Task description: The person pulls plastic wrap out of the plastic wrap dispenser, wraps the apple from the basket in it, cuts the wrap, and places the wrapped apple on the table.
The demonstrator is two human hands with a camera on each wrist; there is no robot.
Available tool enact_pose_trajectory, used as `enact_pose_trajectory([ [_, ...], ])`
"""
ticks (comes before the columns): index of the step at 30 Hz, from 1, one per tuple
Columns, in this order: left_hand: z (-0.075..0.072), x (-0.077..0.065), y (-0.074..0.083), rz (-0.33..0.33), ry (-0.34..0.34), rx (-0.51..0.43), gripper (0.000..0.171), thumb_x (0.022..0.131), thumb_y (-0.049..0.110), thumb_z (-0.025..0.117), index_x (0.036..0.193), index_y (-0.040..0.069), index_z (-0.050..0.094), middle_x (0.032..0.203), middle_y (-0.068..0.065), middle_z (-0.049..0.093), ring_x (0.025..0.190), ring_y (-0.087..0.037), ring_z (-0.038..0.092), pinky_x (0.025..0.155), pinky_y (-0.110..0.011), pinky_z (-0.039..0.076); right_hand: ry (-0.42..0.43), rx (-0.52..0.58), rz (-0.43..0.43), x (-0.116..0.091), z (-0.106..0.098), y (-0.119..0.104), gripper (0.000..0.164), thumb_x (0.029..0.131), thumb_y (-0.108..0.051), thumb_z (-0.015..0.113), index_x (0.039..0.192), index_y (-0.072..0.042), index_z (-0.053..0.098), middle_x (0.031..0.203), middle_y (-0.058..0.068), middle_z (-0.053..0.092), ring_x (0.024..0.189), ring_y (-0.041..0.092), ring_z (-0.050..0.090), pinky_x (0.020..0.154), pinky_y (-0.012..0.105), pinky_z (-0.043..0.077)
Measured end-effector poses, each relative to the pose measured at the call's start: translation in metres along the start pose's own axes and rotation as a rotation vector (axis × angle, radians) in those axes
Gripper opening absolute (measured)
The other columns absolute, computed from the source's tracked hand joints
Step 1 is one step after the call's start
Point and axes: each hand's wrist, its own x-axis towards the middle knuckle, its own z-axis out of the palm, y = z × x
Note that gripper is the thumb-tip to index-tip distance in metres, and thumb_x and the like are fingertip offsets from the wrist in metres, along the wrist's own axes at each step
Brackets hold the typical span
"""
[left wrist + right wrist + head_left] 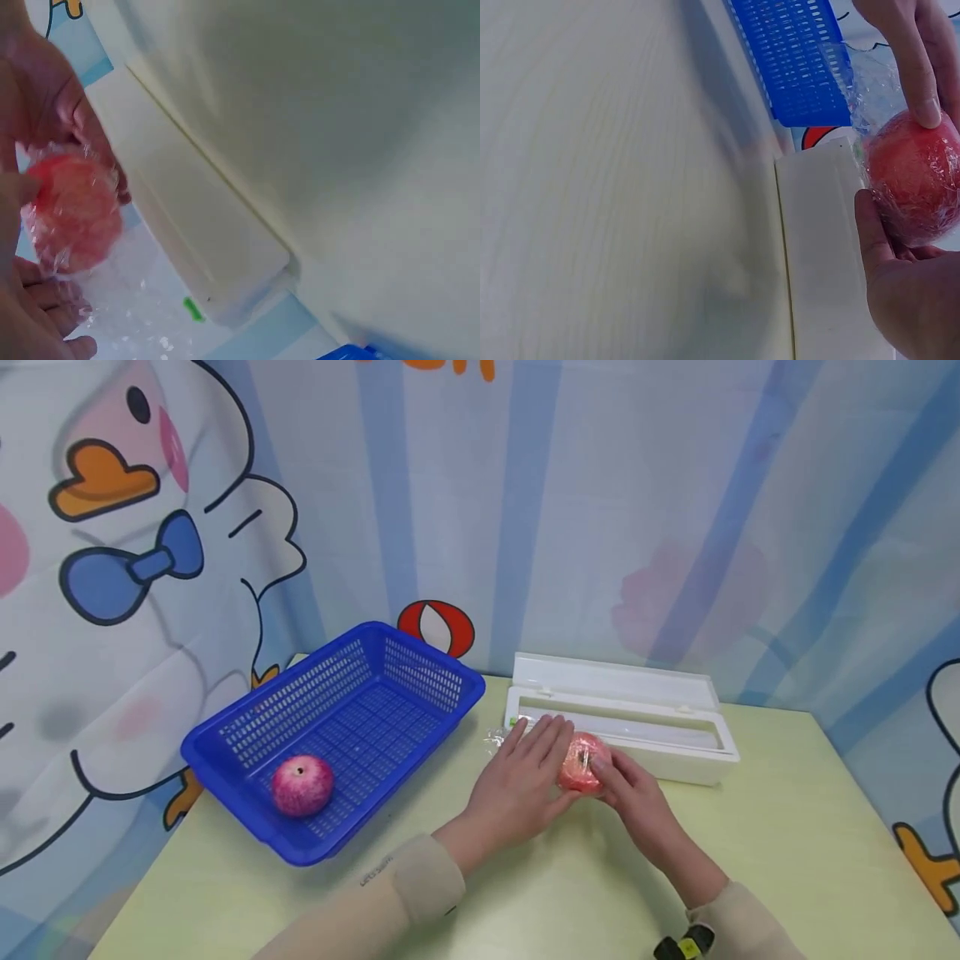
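A red apple (582,766) wrapped in clear plastic film is held between both hands just in front of a white cling film dispenser (660,758). My right hand (643,814) grips the apple from the right, its thumb on top and its fingers against the underside. On the other side, my left hand (517,789) lies with straight fingers along the film and touches the fruit. Loose film (131,300) trails from the apple on the left hand's side in the left wrist view. Creases in the wrap (930,202) show in the right wrist view.
A blue plastic basket (405,714) stands to the left, with one pinkish-red apple (302,785) in its near end. The dispenser's lid (615,679) is raised at the back. Behind the pale yellow table (795,827) hangs a printed cloth (465,510).
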Motion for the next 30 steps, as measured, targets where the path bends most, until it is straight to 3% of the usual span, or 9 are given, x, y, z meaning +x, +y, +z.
enact_pose_trajectory([
  [3, 0.006, -0.004, 0.007, -0.031, 0.014, 0.004, 0.081, 0.111, 0.055, 0.045, 0.17, 0.005, 0.022, 0.177, -0.01, 0.024, 0.164, -0.025, 0.021, 0.133, -0.044, 0.015, 0.017, 0.038, 0.001, 0.001, -0.001, -0.003, 0.059, 0.115, -0.032, 0.049, 0.16, 0.004, 0.038, 0.153, 0.026, 0.051, 0.113, -0.001, 0.066, 0.099, 0.018, 0.055],
  [6, 0.015, -0.008, 0.01, -0.054, 0.055, -0.088, 0.078, 0.113, 0.049, 0.042, 0.17, 0.002, 0.017, 0.178, -0.012, 0.019, 0.164, -0.026, 0.018, 0.132, -0.042, 0.016, 0.028, 0.064, 0.018, 0.001, 0.0, -0.006, 0.06, 0.115, -0.033, 0.049, 0.161, 0.005, 0.038, 0.151, 0.025, 0.053, 0.111, -0.001, 0.067, 0.098, 0.019, 0.055],
  [14, 0.031, -0.008, 0.014, -0.098, 0.131, -0.679, 0.076, 0.113, 0.039, 0.042, 0.171, 0.005, 0.006, 0.179, -0.012, 0.014, 0.164, -0.028, 0.02, 0.13, -0.044, 0.024, 0.002, 0.041, 0.009, 0.0, 0.002, -0.009, 0.059, 0.116, -0.035, 0.047, 0.157, 0.006, 0.045, 0.14, 0.016, 0.066, 0.108, 0.002, 0.069, 0.099, 0.019, 0.055],
  [17, 0.033, -0.008, 0.013, -0.116, 0.138, -0.82, 0.074, 0.112, 0.04, 0.04, 0.172, 0.007, 0.009, 0.179, -0.009, 0.014, 0.164, -0.026, 0.019, 0.129, -0.046, 0.025, 0.006, 0.033, 0.005, 0.0, 0.001, -0.009, 0.059, 0.115, -0.035, 0.048, 0.157, 0.006, 0.046, 0.141, 0.018, 0.065, 0.108, 0.001, 0.069, 0.098, 0.019, 0.055],
  [23, 0.02, -0.018, 0.013, -0.155, 0.139, -0.9, 0.07, 0.112, 0.038, 0.041, 0.171, 0.009, 0.017, 0.18, -0.001, 0.012, 0.165, -0.019, 0.01, 0.132, -0.045, 0.017, 0.022, 0.009, 0.021, -0.002, -0.003, -0.005, 0.062, 0.115, -0.038, 0.048, 0.159, 0.005, 0.042, 0.148, 0.023, 0.059, 0.109, 0.0, 0.069, 0.098, 0.018, 0.055],
  [30, 0.001, -0.02, 0.022, -0.323, 0.103, -0.982, 0.075, 0.113, 0.049, 0.035, 0.171, 0.005, 0.015, 0.18, -0.005, 0.006, 0.166, -0.024, 0.007, 0.132, -0.05, 0.014, 0.042, 0.001, -0.011, -0.001, -0.005, -0.013, 0.062, 0.115, -0.038, 0.049, 0.162, 0.002, 0.039, 0.154, 0.027, 0.052, 0.11, -0.003, 0.068, 0.098, 0.017, 0.054],
])
